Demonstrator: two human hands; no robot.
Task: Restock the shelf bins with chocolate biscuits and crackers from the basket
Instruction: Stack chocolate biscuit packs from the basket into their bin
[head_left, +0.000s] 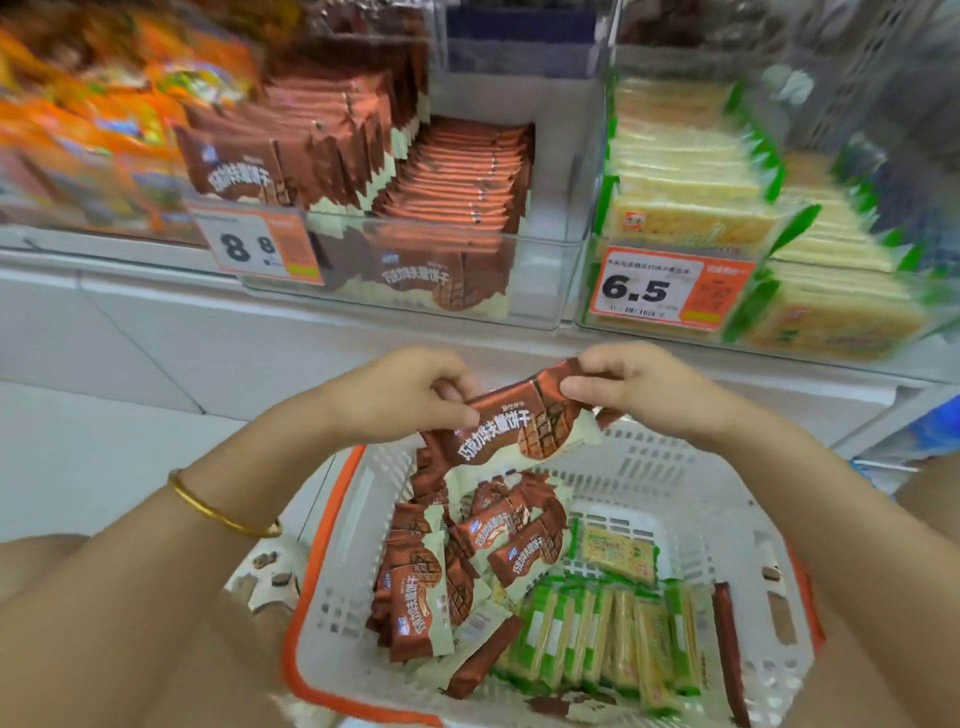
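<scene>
- The shelf (156, 312) runs across above and beyond the fingers, with clear bins sitting on it.
- The chocolate biscuit bin (550, 249) is straight ahead of the fingers and above them. It already has two rows of brown packs, with an empty strip along its right side, so I judge it has room for more.
- The cracker bin (582, 317) is up and to the right of the right fingers. It looks well filled with green-edged packs, though that part of the view is blurred.
- The basket (701, 519) is directly below the fingers and far from empty, so the restocking looks roughly midway, with both kinds left to shelve.
- A loose heap of chocolate biscuit packs (467, 561) lies in the basket under the left fingers.
- A row of cracker packs (613, 634) stands on edge in the basket, below the right fingers and nearer the person.
- The held chocolate biscuit pack (514, 421) spans the gap between both sets of fingers, above the basket and below the bins. More packs seem bunched beneath it, but I cannot count them.
- The left hand (410, 395) has its fingers (457, 415) curled, pinching the pack's left end.
- The right hand (639, 384) has its fingers (576, 387) curled, pinching the pack's right end.
- From here, the likely next move is lifting the pack up and forward into the chocolate biscuit bin.
</scene>
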